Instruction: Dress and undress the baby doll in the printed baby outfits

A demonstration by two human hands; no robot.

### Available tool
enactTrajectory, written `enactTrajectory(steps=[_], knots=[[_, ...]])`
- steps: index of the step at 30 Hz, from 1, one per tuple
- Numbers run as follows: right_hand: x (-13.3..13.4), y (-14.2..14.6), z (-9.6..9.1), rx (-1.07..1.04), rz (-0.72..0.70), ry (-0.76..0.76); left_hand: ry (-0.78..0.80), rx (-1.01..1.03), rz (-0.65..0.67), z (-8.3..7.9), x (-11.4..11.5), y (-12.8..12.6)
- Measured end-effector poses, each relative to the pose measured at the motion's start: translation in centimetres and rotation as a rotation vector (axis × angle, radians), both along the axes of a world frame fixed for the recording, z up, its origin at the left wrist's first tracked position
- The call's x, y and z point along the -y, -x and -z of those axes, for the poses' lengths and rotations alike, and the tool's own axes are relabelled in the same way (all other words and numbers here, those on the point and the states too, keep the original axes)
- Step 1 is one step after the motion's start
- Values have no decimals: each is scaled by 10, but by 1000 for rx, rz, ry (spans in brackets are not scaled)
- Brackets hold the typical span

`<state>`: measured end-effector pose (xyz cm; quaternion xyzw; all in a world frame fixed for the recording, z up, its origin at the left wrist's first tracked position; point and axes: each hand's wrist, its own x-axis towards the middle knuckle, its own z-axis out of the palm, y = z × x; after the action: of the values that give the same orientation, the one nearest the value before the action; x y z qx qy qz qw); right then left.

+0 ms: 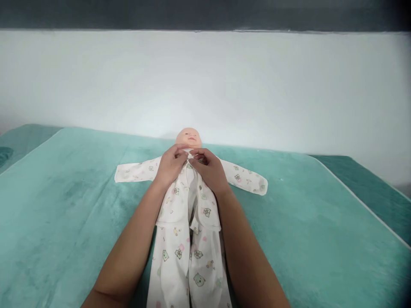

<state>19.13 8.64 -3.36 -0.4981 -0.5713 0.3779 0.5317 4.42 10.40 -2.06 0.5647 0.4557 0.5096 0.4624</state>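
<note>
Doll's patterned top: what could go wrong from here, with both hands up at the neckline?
The left hand and right hand work close under the chin, so a tug might shift the doll's head.
Below them, the patterned top gapes open in front, so its edges could end up uneven.
The fingers partly hide the neckline, so a slipped or crooked hold might be missed from this view.

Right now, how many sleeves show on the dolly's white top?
2: one white, animal-printed fabric sleeve stretches out beside the left hand, the other beside the right hand. Hands cover their shoulder ends.
</note>
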Motion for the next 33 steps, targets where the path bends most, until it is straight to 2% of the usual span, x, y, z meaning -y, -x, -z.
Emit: enactTrajectory(steps=[13, 16, 19, 22, 25, 29, 33], knots=[[-2, 0, 1, 59, -33, -80, -57, -92, -122, 5, -2, -6], [-1, 1, 1, 79, -32, -107, 9, 39, -86, 3, -2, -5], [-1, 2, 0, 153, -34, -213, 92, 190, -35, -2, 0, -3], [-2, 2, 1, 229, -54, -318, 119, 246, -18, -6, 3, -2], [-3, 1, 1, 256, -83, -345, 129, 262, 6, -8, 5, -1], [-2, 1, 0, 237, -86, -314, 99, 156, -14, -6, 5, -2], [-4, 1, 2, 185, -55, -269, -56, -164, -124, -1, 2, -5]])
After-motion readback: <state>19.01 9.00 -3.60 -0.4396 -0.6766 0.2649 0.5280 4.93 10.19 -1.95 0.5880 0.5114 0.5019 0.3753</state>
